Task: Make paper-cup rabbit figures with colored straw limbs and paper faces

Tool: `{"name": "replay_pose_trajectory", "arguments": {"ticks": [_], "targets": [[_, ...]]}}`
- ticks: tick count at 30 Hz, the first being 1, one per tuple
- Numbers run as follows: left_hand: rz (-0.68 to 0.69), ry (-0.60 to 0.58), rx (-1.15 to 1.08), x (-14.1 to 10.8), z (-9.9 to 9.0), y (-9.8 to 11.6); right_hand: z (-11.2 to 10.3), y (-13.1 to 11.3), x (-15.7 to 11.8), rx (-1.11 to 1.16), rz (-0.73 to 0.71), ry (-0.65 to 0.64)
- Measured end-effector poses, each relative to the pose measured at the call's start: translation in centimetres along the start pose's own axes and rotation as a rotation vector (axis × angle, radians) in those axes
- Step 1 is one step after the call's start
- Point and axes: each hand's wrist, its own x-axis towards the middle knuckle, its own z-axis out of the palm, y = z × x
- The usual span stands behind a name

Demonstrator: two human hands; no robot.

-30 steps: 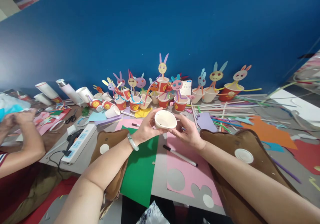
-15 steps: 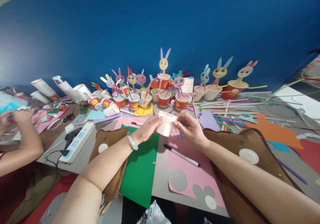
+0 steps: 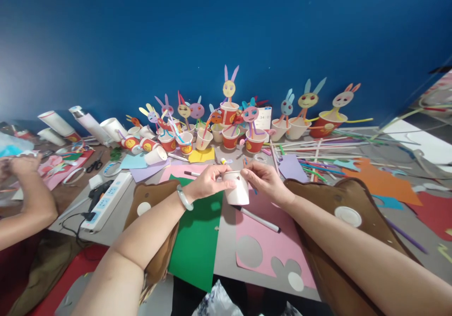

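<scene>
Showing a plain white wall that narrows a little from rim to base, the paper cup is held roughly upright above the table, its only visible marking a small dark reddish spot just below the rim; whether that is a hole or a stain, I cannot tell. Taking the cup as the dial's centre, the left hand grips it from nine o'clock, thumb flat on the near wall, its other fingers partly hidden behind. From two o'clock the right hand is nearly closed, thumb and forefinger pinching the rim beside the spot. A capped marker lies at five o'clock, on pink paper, and green paper spreads at seven.
</scene>
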Motion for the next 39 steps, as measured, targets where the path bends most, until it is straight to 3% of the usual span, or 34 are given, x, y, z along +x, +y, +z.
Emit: {"name": "replay_pose_trajectory", "arguments": {"ticks": [3,6,8,10,14,16,20,30,33,39], "targets": [[-0.047,0.144,-0.128,0.3,-0.1,-0.2,-0.2,-0.3,0.2,0.036,0.015,0.092],[0.003,0.400,-0.284,1.1,-0.9,-0.6,-0.7,-0.3,0.6,0.036,0.004,0.235],[0.029,0.486,-0.415,1.7,-1.7,-0.8,-0.9,0.0,0.8,-0.015,-0.013,0.268],[0.007,0.512,-0.551,2.2,-2.3,-0.8,-1.0,0.4,0.9,-0.122,-0.017,0.206],[-0.022,0.517,-0.730,2.4,-2.9,-0.6,-0.7,1.1,0.7,-0.515,0.031,-0.108],[-0.032,0.508,-0.780,2.3,-3.1,-0.6,-0.6,1.2,0.6,-0.730,0.067,-0.186],[-0.068,0.505,-0.845,2.3,-3.4,-0.5,-0.6,0.8,0.5,-0.940,0.122,-0.170],[-0.057,0.570,-0.792,2.2,-3.4,-0.9,-0.3,0.7,0.3,-0.846,0.078,-0.202],[-0.074,0.572,-0.795,2.2,-3.3,-0.7,-0.4,1.0,0.3,-0.734,0.049,-0.089],[-0.085,0.650,-0.818,2.6,-3.4,-0.5,-2.3,0.2,1.4,-0.332,-0.131,0.489]]}}
